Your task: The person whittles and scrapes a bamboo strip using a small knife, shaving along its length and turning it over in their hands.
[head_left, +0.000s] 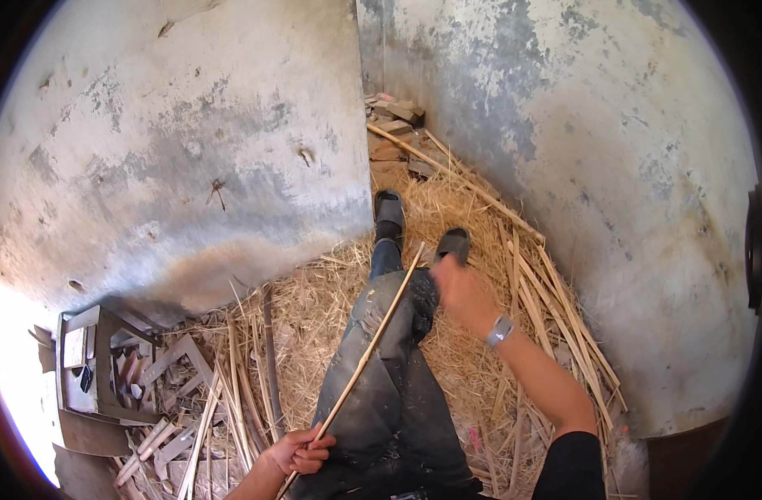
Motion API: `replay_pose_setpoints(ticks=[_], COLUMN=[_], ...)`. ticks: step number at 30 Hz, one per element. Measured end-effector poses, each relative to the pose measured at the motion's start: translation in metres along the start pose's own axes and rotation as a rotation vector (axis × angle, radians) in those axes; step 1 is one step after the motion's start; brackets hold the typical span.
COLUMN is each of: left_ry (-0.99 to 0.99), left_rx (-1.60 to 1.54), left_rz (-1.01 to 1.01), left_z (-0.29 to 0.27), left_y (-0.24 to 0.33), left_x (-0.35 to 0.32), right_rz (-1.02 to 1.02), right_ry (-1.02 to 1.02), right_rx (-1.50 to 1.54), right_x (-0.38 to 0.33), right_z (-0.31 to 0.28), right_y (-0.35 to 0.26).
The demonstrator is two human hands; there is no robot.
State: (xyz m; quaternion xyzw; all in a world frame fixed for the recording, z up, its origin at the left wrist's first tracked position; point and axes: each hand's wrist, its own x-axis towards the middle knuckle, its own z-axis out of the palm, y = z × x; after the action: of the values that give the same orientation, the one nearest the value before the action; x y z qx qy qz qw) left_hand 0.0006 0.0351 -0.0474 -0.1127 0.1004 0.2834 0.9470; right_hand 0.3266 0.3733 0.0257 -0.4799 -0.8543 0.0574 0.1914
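Observation:
A long, thin bamboo strip (364, 360) slants across my lap, its far end above my knees and its near end running down past the lower edge. My left hand (302, 452) is closed around it close to that near end. Beyond my right knee, my right hand (464, 292) is held apart from the strip, to the right of its far tip. Motion smears its fingers, so their pose and anything in them do not show. A grey band (499, 331) circles the right wrist.
Shavings (314, 312) cover the floor around my legs. Several long split strips (556, 296) lie along the right wall (622, 208). On the left stand a wooden frame (97, 358) and a heap of wood pieces (177, 375). Bricks (397, 112) sit in the far corner.

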Motion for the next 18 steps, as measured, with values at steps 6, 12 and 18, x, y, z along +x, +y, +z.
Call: replay_pose_setpoints(ticks=[6,12,18], left_ry=[0.102,0.181,0.363], left_rx=[0.14,0.247,0.457], left_rz=[0.027,0.046,0.098], left_z=[0.001,0.015,0.038], left_y=[0.002,0.005,0.006], left_x=[-0.007,-0.005,-0.003], right_rz=[0.172,0.006,-0.026], right_ry=[0.233,0.242,0.198], right_rx=[0.346,0.582,0.502], right_x=[0.02,0.015,0.017], right_z=[-0.033,-0.035,-0.009], right_y=[0.044,-0.007,0.012])
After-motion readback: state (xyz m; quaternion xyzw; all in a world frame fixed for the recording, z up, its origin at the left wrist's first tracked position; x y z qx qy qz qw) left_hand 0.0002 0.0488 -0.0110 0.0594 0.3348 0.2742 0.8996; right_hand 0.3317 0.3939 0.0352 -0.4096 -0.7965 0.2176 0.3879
